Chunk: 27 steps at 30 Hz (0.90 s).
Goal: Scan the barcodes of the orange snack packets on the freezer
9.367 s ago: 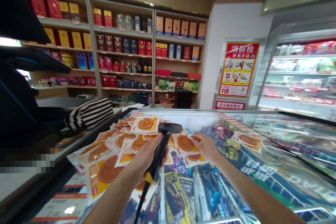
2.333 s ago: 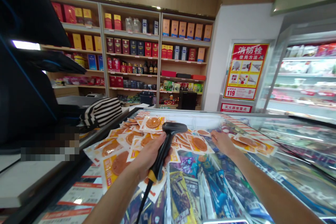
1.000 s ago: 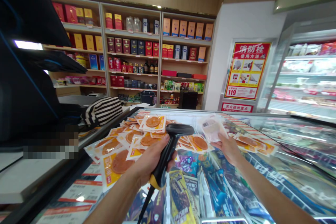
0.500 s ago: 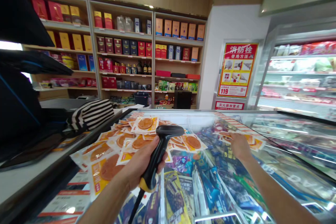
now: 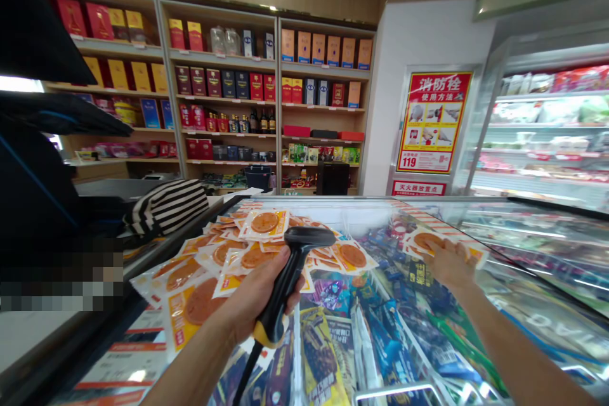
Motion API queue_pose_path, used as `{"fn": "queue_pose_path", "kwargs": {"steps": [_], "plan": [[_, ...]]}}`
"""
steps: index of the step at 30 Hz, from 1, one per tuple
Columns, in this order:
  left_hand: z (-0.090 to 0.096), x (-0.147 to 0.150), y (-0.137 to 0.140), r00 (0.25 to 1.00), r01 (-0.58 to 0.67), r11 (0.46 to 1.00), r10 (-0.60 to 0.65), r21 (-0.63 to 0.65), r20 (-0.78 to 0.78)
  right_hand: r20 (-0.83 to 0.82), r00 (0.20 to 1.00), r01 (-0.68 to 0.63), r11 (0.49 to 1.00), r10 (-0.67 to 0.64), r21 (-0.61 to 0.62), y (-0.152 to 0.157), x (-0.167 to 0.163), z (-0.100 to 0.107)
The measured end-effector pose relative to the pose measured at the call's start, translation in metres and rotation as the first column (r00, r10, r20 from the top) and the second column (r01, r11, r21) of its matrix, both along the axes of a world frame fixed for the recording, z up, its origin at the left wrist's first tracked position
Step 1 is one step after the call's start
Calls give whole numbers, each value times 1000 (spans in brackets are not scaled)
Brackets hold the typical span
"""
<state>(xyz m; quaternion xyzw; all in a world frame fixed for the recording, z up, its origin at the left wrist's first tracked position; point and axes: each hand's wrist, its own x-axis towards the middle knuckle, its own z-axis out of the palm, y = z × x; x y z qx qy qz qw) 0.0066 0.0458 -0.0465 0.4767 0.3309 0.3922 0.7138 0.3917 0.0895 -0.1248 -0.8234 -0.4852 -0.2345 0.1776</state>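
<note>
My left hand (image 5: 259, 288) is wrapped round the black handle of a barcode scanner (image 5: 309, 238). Its head points away from me, and its cable hangs down toward the front. Below and beyond it, many flat clear-and-orange packets (image 5: 264, 223), each with a round brown disc inside, are spread on the freezer's glass top (image 5: 361, 206). Out to the right, my right hand (image 5: 451, 263) lies over a few more such packets (image 5: 427, 241), fingers spread and touching them. One packet shows on the left of that hand, and another edge pokes out on its right.
Beneath the glass lie colourful frozen packs (image 5: 318, 355) in wire baskets. A black-and-white striped cloth item (image 5: 169, 206) sits left, beside a dark screen (image 5: 42, 25). Shelves of boxes (image 5: 221, 82) stand behind, with a red fire-hydrant sign (image 5: 432, 120) and a lit cooler (image 5: 547, 120) right.
My right hand has shifted a little to the right and its fingers have spread, showing more of the packet by it. The left hand and scanner stay nearly still.
</note>
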Motion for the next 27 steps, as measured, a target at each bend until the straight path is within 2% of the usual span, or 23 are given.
{"fn": "queue_pose_path", "kwargs": {"steps": [1,3,5,7,9,10,14,17,21,23,25,27], "plan": [[-1,0,1,1000,-5,1000,5,-1,-8,-13,999,-40,999,40,17,1,-7,3],[-3,-2,2,1000,-6,1000,6,2,-20,-50,975,-218,976,218,21,4,-30,9],[-5,-4,4,1000,1,1000,-1,11,-24,-105,875,-478,878,473,-30,7,-59,13],[-7,-6,6,1000,13,999,-12,30,-20,-155,752,-656,749,641,-88,8,-87,14],[-9,-8,7,999,31,999,-30,40,-28,-206,664,-746,653,719,-129,7,-105,12],[-9,-8,7,999,41,998,-40,41,-36,-231,637,-770,623,736,-138,7,-111,11],[-7,-8,5,998,36,998,-34,53,-50,-255,563,-826,547,786,-137,8,-118,9],[-5,-7,4,999,26,997,-23,79,-35,-182,572,-819,548,800,-168,10,-121,12],[-5,-8,4,999,43,996,-41,78,-26,-101,681,-726,651,725,-222,9,-128,16],[-5,-8,4,999,49,996,-47,75,-28,-92,704,-704,674,704,-226,11,-128,17],[-4,-8,4,999,43,997,-42,70,-23,-133,703,-711,682,699,-170,13,-124,16],[-3,-7,2,999,33,998,-32,60,-20,-230,712,-687,726,663,-34,15,-118,16]]}}
